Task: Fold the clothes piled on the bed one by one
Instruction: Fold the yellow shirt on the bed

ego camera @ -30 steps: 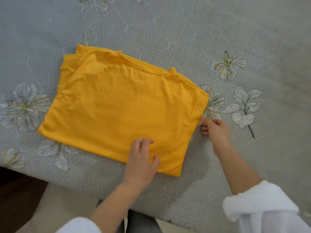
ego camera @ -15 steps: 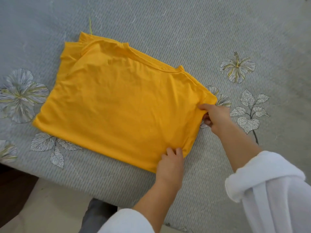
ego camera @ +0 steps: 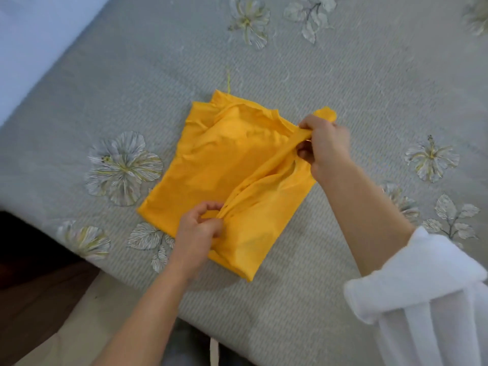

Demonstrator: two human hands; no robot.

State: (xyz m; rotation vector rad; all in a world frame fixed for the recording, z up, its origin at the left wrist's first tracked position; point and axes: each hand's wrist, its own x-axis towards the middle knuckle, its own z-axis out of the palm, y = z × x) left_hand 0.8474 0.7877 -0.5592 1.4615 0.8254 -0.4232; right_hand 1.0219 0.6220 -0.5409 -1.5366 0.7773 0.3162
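A yellow shirt (ego camera: 211, 165), partly folded, lies in the middle of the frame on a grey bed (ego camera: 343, 75) printed with pale flowers and leaves. The left hand (ego camera: 196, 228), at lower centre, has a closed grip on a bunch of shirt fabric near its lower edge. The right hand (ego camera: 324, 146), right of centre, pinches the fabric near the collar in the same way. Between the two hands a raised ridge of cloth runs on a slant, and the strip to its right is lifted off the layers beneath.

A thin yellow thread (ego camera: 228, 80) lies on the bed just above the shirt's top corner. A rolled white sleeve (ego camera: 422, 299) fills the lower right, cut off by the frame. At the lower left the bed ends, with dark floor (ego camera: 39, 286) beyond.

The right hand covers the shirt's upper right corner, and the left hand hides part of the lower edge. Several fingertips are buried in the cloth. A pale blue-white surface (ego camera: 31, 35) at the upper left is cut off and cannot be identified.
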